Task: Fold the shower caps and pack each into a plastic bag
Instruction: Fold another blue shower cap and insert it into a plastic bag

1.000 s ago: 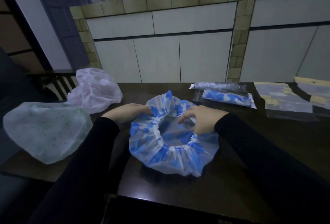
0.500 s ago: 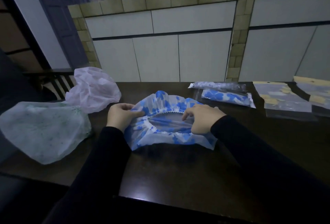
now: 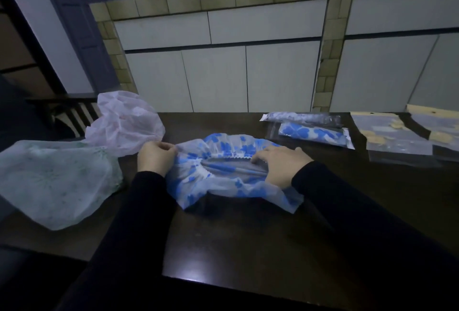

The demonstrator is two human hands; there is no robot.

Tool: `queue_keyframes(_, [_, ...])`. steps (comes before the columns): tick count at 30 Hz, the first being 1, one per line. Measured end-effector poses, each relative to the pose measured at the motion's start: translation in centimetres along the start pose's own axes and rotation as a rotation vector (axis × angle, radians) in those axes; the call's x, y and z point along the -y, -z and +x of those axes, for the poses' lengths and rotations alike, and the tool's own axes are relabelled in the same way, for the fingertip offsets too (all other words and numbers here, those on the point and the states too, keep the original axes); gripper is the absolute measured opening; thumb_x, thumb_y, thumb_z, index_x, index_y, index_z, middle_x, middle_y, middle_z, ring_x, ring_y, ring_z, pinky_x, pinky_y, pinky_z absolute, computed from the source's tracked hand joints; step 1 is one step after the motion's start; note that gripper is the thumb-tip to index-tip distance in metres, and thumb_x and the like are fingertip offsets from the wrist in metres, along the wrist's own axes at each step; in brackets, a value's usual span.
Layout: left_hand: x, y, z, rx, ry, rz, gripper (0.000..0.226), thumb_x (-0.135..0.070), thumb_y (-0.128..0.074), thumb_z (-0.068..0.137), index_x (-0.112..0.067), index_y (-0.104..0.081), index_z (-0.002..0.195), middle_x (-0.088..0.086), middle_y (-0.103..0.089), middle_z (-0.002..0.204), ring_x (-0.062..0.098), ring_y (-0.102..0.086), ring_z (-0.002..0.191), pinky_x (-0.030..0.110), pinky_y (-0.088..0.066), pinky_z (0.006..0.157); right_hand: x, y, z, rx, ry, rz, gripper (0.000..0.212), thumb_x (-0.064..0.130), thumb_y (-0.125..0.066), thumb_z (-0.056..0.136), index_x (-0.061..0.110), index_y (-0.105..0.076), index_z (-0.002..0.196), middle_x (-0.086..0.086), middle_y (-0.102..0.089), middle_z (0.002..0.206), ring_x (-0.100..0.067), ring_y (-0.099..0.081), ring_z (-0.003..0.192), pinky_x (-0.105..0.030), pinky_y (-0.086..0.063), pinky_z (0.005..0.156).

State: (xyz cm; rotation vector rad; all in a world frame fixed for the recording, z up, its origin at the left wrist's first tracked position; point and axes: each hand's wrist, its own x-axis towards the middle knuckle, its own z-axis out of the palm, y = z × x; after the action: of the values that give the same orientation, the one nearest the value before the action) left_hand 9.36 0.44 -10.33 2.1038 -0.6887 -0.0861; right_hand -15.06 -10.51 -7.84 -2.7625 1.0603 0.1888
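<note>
A blue-flowered shower cap [image 3: 223, 184] lies flattened and stretched sideways on the dark table [image 3: 248, 236]. My left hand [image 3: 155, 158] grips its left edge with curled fingers. My right hand [image 3: 280, 164] holds its right side at the elastic opening, fingers curled over the rim. A pink cap [image 3: 126, 124] and a green-patterned cap [image 3: 54, 181] lie unfolded at the left. Two packed caps in plastic bags [image 3: 313, 129] lie at the back right.
Flat plastic bags with yellow headers [image 3: 395, 137] lie at the far right of the table. White cabinet doors [image 3: 223, 80] stand behind the table. A dark slatted chair [image 3: 72, 112] is at the back left.
The round open cap has been pulled flat and stretched sideways. My left hand moved left to the cap's edge, and my right hand moved right along the elastic.
</note>
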Motion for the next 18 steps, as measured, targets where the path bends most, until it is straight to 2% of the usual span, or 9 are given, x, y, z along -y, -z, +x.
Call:
queue_keyframes(3, [-0.8, -0.3, -0.1, 0.073, -0.033, 0.05, 0.022, -0.004, -0.059, 0.082, -0.006, -0.07, 0.1, 0.011, -0.07, 0.104, 0.027, -0.062, 0.104, 0.032, -0.044, 0.096, 0.5, 0.9, -0.3, 0.01, -0.002, -0.007, 0.045, 0.034, -0.059, 0.081, 0.035, -0.049, 0.125, 0.004, -0.053, 0.117, -0.02, -0.046, 0.11, -0.048, -0.025, 0.104])
queue_keyframes(5, [-1.7, -0.2, -0.3, 0.096, -0.044, -0.012, 0.03, -0.008, -0.057, 0.078, -0.012, -0.067, 0.107, 0.006, -0.068, 0.108, 0.023, -0.061, 0.105, 0.034, -0.045, 0.101, 0.8, 1.7, -0.6, -0.03, 0.007, 0.008, 0.037, 0.03, -0.055, 0.08, 0.032, -0.053, 0.117, 0.005, -0.054, 0.107, -0.019, -0.049, 0.104, -0.043, -0.029, 0.1])
queue_keyframes(8, [-2.8, -0.4, -0.1, 0.091, -0.079, -0.052, 0.03, -0.039, -0.053, 0.074, -0.022, -0.067, 0.096, 0.003, -0.069, 0.102, 0.023, -0.061, 0.099, 0.041, -0.048, 0.097, 1.3, 3.1, 0.0, -0.164, 0.047, 0.111, 0.029, 0.03, -0.053, 0.083, 0.029, -0.058, 0.111, 0.007, -0.055, 0.11, -0.017, -0.052, 0.106, -0.031, -0.039, 0.085])
queue_keyframes(11, [-3.5, -1.1, 0.2, 0.169, -0.103, 0.149, 0.051, -0.062, -0.048, 0.087, -0.015, -0.067, 0.091, 0.002, -0.066, 0.091, 0.02, -0.06, 0.092, 0.038, -0.047, 0.091, 2.3, 4.4, 2.1, -0.197, 0.104, 0.17, 0.026, 0.026, -0.052, 0.087, 0.026, -0.062, 0.111, 0.007, -0.058, 0.113, -0.015, -0.056, 0.102, -0.026, -0.042, 0.076])
queue_keyframes(12, [-3.4, -1.5, 0.2, 0.201, -0.118, 0.16, 0.052, -0.062, -0.053, 0.085, -0.013, -0.069, 0.088, 0.001, -0.068, 0.086, 0.02, -0.062, 0.087, 0.035, -0.049, 0.086, 2.8, 4.8, 3.0, -0.207, 0.121, 0.176, 0.025, 0.024, -0.051, 0.088, 0.025, -0.063, 0.11, 0.007, -0.06, 0.112, -0.015, -0.057, 0.099, -0.025, -0.043, 0.075])
queue_keyframes(15, [-2.5, -2.2, -0.1, 0.286, -0.179, 0.054, 0.029, -0.043, -0.076, 0.077, -0.014, -0.073, 0.073, -0.002, -0.071, 0.069, 0.013, -0.063, 0.066, 0.027, -0.048, 0.066, 3.9, 4.7, 6.3, -0.242, 0.15, 0.218, 0.025, 0.023, -0.047, 0.092, 0.026, -0.063, 0.111, 0.004, -0.062, 0.116, -0.015, -0.057, 0.098, -0.027, -0.045, 0.08])
queue_keyframes(18, [-1.9, -2.3, -0.1, 0.318, -0.306, -0.068, 0.014, -0.028, -0.077, 0.079, -0.018, -0.07, 0.072, -0.006, -0.069, 0.068, 0.008, -0.058, 0.063, 0.025, -0.047, 0.067, 4.6, 3.6, 8.9, -0.245, 0.127, 0.219, 0.032, 0.033, -0.044, 0.095, 0.031, -0.057, 0.125, 0.004, -0.058, 0.13, -0.019, -0.052, 0.118, -0.038, -0.04, 0.101])
